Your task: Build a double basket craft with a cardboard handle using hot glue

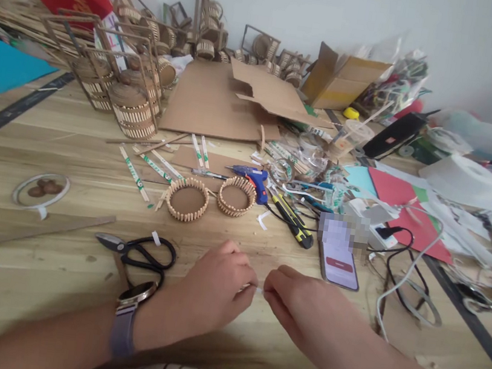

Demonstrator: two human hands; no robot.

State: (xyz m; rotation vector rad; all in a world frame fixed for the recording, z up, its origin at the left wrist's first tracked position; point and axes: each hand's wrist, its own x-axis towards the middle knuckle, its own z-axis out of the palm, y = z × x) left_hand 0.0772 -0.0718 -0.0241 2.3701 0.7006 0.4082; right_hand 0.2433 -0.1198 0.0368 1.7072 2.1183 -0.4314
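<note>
Strip (259,291), pale, mostly hidden, spans gap between left hand (219,281) and right hand (302,305), both pinched closed on it; visible axis crosswise, hands equally near; round slatted tray (233,211) beyond.

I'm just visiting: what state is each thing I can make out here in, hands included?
Left hand: fingers closed, apparently on a small pale piece, mostly hidden
Right hand: closed, apparently on the same piece
Phone: face up, screen lit
Scissors: lying flat, unheld
Blue glue gun: lying down, unheld
Yellow-black cutter: lying down, unheld
Slatted cups: open-topped, side by side
Cardboard box: flaps open
</note>
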